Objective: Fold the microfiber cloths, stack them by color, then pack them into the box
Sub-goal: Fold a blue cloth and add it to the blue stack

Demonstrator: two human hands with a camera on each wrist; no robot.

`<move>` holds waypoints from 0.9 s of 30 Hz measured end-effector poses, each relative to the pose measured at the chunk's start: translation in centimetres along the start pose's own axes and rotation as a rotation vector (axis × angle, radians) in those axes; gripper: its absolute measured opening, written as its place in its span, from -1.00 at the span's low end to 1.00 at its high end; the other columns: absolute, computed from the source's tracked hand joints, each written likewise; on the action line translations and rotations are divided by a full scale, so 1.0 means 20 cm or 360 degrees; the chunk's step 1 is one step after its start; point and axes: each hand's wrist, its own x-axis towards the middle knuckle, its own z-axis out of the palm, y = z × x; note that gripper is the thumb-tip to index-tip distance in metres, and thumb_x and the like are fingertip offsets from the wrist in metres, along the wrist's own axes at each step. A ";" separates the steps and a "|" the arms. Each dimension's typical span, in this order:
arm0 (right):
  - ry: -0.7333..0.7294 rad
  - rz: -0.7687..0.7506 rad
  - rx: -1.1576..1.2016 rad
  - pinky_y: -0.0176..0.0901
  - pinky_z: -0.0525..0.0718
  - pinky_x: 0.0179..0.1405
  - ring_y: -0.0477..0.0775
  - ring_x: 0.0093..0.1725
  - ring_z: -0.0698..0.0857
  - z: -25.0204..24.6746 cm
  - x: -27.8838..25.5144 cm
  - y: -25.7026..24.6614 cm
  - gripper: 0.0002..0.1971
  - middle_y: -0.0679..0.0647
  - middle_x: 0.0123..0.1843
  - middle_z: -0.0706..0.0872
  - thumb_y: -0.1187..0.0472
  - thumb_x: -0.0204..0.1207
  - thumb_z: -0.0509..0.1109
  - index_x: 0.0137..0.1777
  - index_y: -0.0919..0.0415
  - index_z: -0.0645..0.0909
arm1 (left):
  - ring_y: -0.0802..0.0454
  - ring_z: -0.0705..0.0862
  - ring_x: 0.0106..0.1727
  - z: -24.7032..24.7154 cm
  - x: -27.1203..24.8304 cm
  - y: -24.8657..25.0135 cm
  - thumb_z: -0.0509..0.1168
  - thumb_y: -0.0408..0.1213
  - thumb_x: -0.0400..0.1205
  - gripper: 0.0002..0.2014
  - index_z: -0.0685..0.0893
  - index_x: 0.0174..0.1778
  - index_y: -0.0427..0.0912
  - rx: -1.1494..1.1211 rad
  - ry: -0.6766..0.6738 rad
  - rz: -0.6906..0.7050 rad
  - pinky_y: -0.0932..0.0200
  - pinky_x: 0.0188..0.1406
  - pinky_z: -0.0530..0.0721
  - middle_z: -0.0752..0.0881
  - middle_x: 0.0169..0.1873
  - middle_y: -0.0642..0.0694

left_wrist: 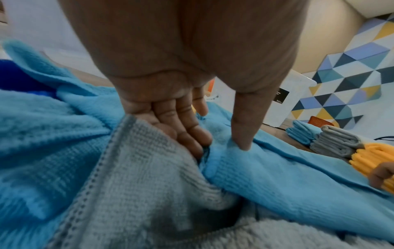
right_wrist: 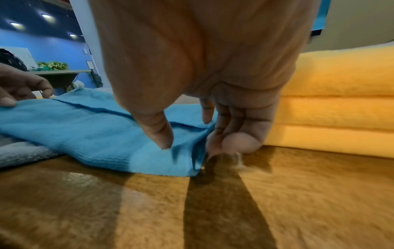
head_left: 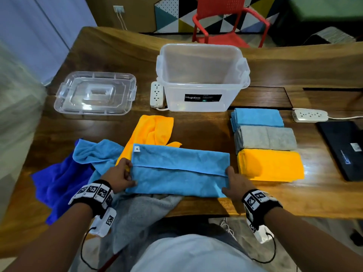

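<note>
1. Nearest, 6 o'clock: a grey cloth [head_left: 145, 211] hangs loose over the table [head_left: 206, 205] edge, partly under the work piece.
2. Centre: the light blue cloth [head_left: 180, 171], folded once into a long strip, lies flat. Left hand [head_left: 119, 176] pinches its 9 o'clock end, thumb on top, fingers curled beneath. Right hand [head_left: 233, 184] grips the 3 o'clock end; thumb on the cloth, fingers tucked at the edge.
3. At 9 o'clock: unfolded dark blue cloth [head_left: 59, 181] and a second light blue one [head_left: 94, 152]; an unfolded orange cloth [head_left: 151, 130] lies at 11.
4. At 3 o'clock: orange stack [head_left: 271, 165], grey stack [head_left: 265, 138], blue stack [head_left: 257, 118], running outward.
5. At 12 o'clock: the open box [head_left: 200, 79], nothing visible inside; lid [head_left: 96, 93] at 10.
6. Risks, judged: the grey cloth could drag along on the next fold; uneven pinches could skew the edges; the right hand, just beside the orange stack, could nudge it.
</note>
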 end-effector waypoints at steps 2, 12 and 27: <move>-0.0029 -0.0041 0.0070 -0.13 0.63 -0.17 0.12 0.02 0.71 -0.01 -0.01 0.01 -0.46 0.01 0.04 0.60 0.11 0.51 0.47 0.34 0.03 0.23 | 0.01 0.72 -0.32 0.02 -0.03 0.00 0.60 -0.35 0.38 -0.45 0.41 0.13 -0.05 -0.0090 0.0003 -0.0013 0.10 -0.25 0.66 0.72 -0.42 0.02; -0.0025 -0.0244 0.0130 -0.24 0.52 -0.17 0.09 0.05 0.73 0.00 -0.05 0.11 -0.47 0.05 0.09 0.65 0.26 0.46 0.55 0.16 -0.01 0.22 | 0.04 0.50 -0.45 0.10 -0.18 -0.03 0.39 -0.73 0.38 -0.48 0.43 0.12 -0.20 -0.0281 0.0182 -0.0019 0.33 -0.39 0.58 0.57 -0.28 -0.17; -0.0230 -0.0206 -0.0055 -0.21 0.57 -0.17 0.01 -0.03 0.64 -0.01 -0.03 0.13 -0.51 -0.06 -0.01 0.60 0.15 0.35 0.66 0.03 0.02 0.37 | -0.12 0.68 -0.34 0.07 -0.16 -0.04 0.40 -0.61 0.34 -0.52 0.48 -0.04 0.04 -0.0047 0.0244 -0.0036 -0.06 -0.23 0.66 0.67 -0.37 -0.10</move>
